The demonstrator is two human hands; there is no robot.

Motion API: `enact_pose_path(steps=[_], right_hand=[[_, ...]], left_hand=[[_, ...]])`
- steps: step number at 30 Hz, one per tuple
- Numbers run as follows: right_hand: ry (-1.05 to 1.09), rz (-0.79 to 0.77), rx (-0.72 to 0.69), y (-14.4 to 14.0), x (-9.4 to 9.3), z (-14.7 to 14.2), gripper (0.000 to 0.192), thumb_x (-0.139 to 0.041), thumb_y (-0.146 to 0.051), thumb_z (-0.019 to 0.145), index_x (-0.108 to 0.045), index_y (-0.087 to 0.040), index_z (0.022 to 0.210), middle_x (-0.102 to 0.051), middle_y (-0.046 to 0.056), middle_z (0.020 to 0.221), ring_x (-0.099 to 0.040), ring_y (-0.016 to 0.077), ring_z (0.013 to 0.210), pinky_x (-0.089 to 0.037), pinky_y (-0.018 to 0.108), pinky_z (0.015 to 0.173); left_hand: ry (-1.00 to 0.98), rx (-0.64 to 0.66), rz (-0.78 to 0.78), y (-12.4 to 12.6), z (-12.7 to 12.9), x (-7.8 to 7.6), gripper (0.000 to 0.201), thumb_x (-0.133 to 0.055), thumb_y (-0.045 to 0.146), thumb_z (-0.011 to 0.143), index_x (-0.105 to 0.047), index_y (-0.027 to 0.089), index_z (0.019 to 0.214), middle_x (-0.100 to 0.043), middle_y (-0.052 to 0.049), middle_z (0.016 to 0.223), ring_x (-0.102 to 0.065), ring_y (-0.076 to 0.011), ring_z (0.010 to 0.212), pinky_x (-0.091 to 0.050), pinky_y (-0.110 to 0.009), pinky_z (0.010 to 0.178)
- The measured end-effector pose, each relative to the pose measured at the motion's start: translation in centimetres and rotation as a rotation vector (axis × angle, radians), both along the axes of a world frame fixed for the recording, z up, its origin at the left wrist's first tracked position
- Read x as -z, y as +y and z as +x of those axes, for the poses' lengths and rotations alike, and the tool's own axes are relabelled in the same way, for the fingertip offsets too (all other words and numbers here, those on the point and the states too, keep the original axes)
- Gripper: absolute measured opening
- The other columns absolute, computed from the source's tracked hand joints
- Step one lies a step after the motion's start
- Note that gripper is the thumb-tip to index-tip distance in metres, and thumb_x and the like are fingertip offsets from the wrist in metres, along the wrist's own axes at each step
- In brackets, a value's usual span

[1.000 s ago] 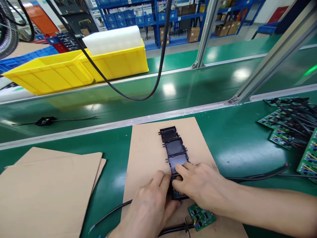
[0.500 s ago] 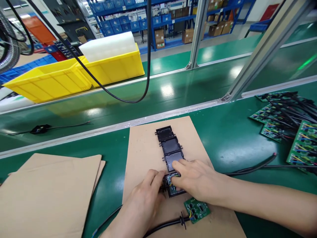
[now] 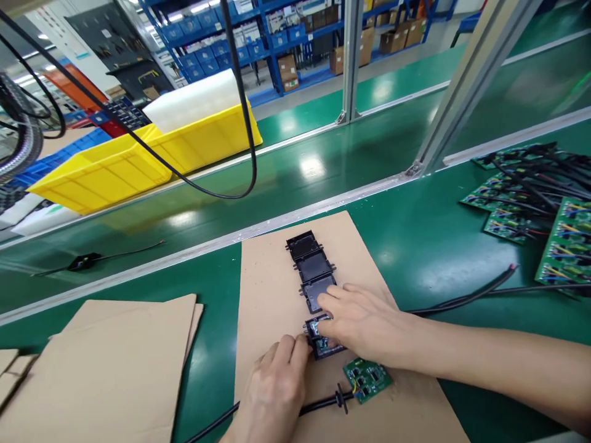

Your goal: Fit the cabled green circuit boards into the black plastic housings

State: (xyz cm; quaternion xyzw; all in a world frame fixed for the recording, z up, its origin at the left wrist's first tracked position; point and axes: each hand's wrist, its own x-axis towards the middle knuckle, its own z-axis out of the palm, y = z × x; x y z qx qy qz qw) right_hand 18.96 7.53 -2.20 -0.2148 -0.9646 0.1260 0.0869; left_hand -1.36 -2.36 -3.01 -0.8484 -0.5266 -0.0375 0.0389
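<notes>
A black plastic housing (image 3: 329,353) with a circuit board (image 3: 322,342) inside lies on a cardboard sheet (image 3: 263,289). My left hand (image 3: 279,384) is closed at the housing's left edge, its fingers bent around a black cable (image 3: 215,424) that runs out under the hand; the fingertips are partly hidden. From the right, my right hand (image 3: 357,320) reaches over the housing with its fingers closed and pressed down on the board. Below it lies a second green circuit board (image 3: 369,378) with a black cable and grommet (image 3: 340,399). Three open black housings (image 3: 314,266) line up beyond.
Several circuit boards with black cables (image 3: 530,191) are piled at the right. Stacked cardboard sheets (image 3: 124,357) lie at the left. Yellow bins (image 3: 115,175) stand behind the metal rail (image 3: 295,218), and a black cable (image 3: 252,147) hangs in front. A metal post (image 3: 457,92) rises at the right.
The view has shifted slightly. My left hand has drawn back a little from the housing, showing more of its left edge. My right hand stays over the board, its fingers slightly moved.
</notes>
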Motion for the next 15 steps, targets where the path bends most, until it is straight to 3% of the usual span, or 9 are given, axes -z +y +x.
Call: enact_pose_path(steps=[3, 7, 11, 15], right_hand=[[0.016, 0.008, -0.003, 0.0, -0.1, -0.1, 0.014, -0.057, -0.015, 0.092, -0.062, -0.02, 0.08, -0.047, 0.003, 0.081, -0.039, 0.0207, 0.082, -0.026, 0.034, 0.063], [-0.002, 0.014, -0.029, 0.2, -0.2, -0.5, 0.014, -0.058, -0.014, 0.09, -0.064, -0.019, 0.078, -0.052, 0.005, 0.081, -0.041, 0.022, 0.085, -0.029, 0.035, 0.07], [-0.041, -0.045, -0.023, 1.1, -1.3, -1.8, 0.012, -0.071, -0.026, 0.083, -0.065, -0.017, 0.076, -0.057, 0.005, 0.079, -0.046, 0.0228, 0.084, -0.032, 0.034, 0.067], [-0.103, -0.115, -0.021, 2.0, -2.6, -4.1, 0.022, -0.08, -0.029, 0.077, -0.065, -0.014, 0.084, -0.062, 0.007, 0.082, -0.05, 0.0234, 0.084, -0.031, 0.031, 0.058]], left_hand=[[0.164, 0.053, 0.038, -0.2, 0.5, 0.3, 0.041, -0.033, -0.005, 0.08, -0.05, 0.01, 0.114, -0.061, -0.008, 0.086, -0.059, -0.0195, 0.069, -0.054, -0.03, 0.059], [0.275, 0.051, 0.039, 0.0, 1.2, 0.4, 0.037, -0.04, -0.003, 0.078, -0.055, 0.011, 0.108, -0.062, -0.008, 0.086, -0.058, -0.0202, 0.068, -0.053, -0.029, 0.057], [0.176, 0.018, -0.023, 0.2, 0.8, 0.3, 0.033, -0.044, -0.003, 0.08, -0.057, 0.011, 0.106, -0.061, -0.006, 0.083, -0.058, -0.0214, 0.07, -0.054, -0.032, 0.058], [-0.079, 0.023, -0.08, 0.6, -0.4, 0.6, 0.033, -0.04, -0.005, 0.081, -0.059, 0.016, 0.097, -0.062, -0.005, 0.088, -0.059, -0.0212, 0.075, -0.055, -0.033, 0.062]])
